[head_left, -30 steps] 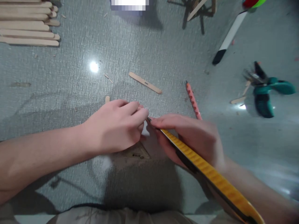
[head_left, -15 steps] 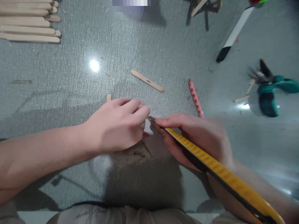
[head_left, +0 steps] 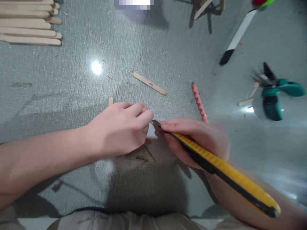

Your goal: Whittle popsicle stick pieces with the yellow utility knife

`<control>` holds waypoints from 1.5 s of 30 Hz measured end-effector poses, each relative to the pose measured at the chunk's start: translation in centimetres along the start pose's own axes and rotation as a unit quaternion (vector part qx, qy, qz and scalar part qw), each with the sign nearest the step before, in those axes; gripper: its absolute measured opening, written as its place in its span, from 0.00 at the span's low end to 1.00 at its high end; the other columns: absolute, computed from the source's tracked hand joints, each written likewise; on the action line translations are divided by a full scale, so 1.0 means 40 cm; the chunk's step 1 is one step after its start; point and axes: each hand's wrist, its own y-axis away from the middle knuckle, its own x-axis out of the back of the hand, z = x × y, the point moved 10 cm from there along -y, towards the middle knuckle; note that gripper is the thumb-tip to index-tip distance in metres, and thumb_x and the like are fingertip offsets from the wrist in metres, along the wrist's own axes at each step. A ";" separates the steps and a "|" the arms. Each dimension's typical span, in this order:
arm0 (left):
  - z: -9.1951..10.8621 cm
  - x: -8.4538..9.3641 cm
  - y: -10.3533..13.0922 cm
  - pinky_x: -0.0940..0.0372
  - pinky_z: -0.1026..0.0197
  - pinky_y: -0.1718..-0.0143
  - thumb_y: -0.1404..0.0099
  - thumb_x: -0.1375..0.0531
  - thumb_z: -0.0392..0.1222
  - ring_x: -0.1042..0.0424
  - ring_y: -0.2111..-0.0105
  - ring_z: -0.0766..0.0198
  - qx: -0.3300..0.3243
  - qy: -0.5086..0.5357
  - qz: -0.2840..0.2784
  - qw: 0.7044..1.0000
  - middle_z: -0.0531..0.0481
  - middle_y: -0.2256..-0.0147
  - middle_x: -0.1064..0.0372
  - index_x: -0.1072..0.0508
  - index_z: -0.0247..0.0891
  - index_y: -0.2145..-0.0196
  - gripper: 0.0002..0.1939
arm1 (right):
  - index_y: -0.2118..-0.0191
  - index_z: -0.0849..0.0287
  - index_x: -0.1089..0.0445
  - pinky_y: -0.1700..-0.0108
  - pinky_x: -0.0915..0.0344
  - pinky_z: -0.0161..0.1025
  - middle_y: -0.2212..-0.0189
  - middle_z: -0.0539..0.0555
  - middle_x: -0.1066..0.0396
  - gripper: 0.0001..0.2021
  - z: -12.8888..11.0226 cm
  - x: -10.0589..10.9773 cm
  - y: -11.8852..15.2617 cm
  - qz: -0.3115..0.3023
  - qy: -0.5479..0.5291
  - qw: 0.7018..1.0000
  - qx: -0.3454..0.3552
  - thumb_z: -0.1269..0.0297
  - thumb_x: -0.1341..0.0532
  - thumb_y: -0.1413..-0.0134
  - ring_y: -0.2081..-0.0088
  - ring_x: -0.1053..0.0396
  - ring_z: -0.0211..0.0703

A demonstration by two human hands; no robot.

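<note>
My left hand (head_left: 123,129) is closed, its fingers curled in a pinch with the thumb mostly hidden. What it pinches is hidden behind the fingers. Just behind its knuckles, the rounded end of a wooden craft stick (head_left: 110,101) pokes out. My right hand (head_left: 196,137) grips a yellow and black utility knife (head_left: 216,163) near its front end. The knife's blade tip meets the left fingertips, and its handle slants back over my right forearm. Below the left hand, a clear set square (head_left: 141,156) lies on the table. A craft stick with a small slot (head_left: 150,84) lies beyond both hands.
A stack of craft sticks (head_left: 28,32) is at the far left. To the right lie a pink dotted pencil (head_left: 199,103), a white and black pen-like tool (head_left: 238,36) and teal-handled pliers (head_left: 272,100). A wooden frame (head_left: 203,9) stands at the top. Wood slivers (head_left: 112,79) are scattered about.
The utility knife's rear end has swung up and left, and my right hand has shifted slightly left. My left hand stays almost in place. The whole view has moved a little.
</note>
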 end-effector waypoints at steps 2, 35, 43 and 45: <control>-0.001 -0.004 0.000 0.32 0.55 0.66 0.25 0.46 0.47 0.26 0.61 0.57 0.003 0.003 -0.009 1.000 0.44 0.57 0.24 0.20 0.34 0.62 0.18 | 0.54 0.51 0.28 0.63 0.19 0.38 0.67 0.50 0.19 0.16 -0.003 -0.004 -0.007 -0.004 0.008 1.000 0.006 0.78 0.38 0.45 0.67 0.19 0.44; -0.001 -0.006 0.002 0.31 0.56 0.59 0.21 0.54 0.46 0.25 0.59 0.58 0.014 -0.019 -0.011 1.000 0.46 0.55 0.24 0.21 0.33 0.59 0.24 | 0.54 0.48 0.30 0.61 0.19 0.39 0.65 0.50 0.20 0.15 -0.013 -0.010 -0.010 -0.042 0.033 0.999 -0.008 0.77 0.40 0.42 0.66 0.20 0.43; -0.008 -0.007 0.000 0.34 0.57 0.64 0.23 0.48 0.49 0.26 0.60 0.58 0.015 0.000 -0.007 1.000 0.45 0.57 0.24 0.22 0.33 0.60 0.20 | 0.56 0.52 0.30 0.61 0.19 0.37 0.67 0.51 0.19 0.13 -0.006 -0.009 -0.006 -0.021 0.027 0.999 0.008 0.77 0.39 0.42 0.66 0.19 0.42; -0.006 -0.002 0.001 0.34 0.57 0.66 0.24 0.47 0.48 0.25 0.61 0.58 0.009 -0.008 0.004 1.000 0.46 0.58 0.24 0.21 0.33 0.62 0.19 | 0.55 0.52 0.29 0.61 0.19 0.38 0.66 0.51 0.19 0.14 -0.007 -0.007 -0.005 -0.017 0.029 0.999 0.015 0.78 0.39 0.42 0.66 0.19 0.43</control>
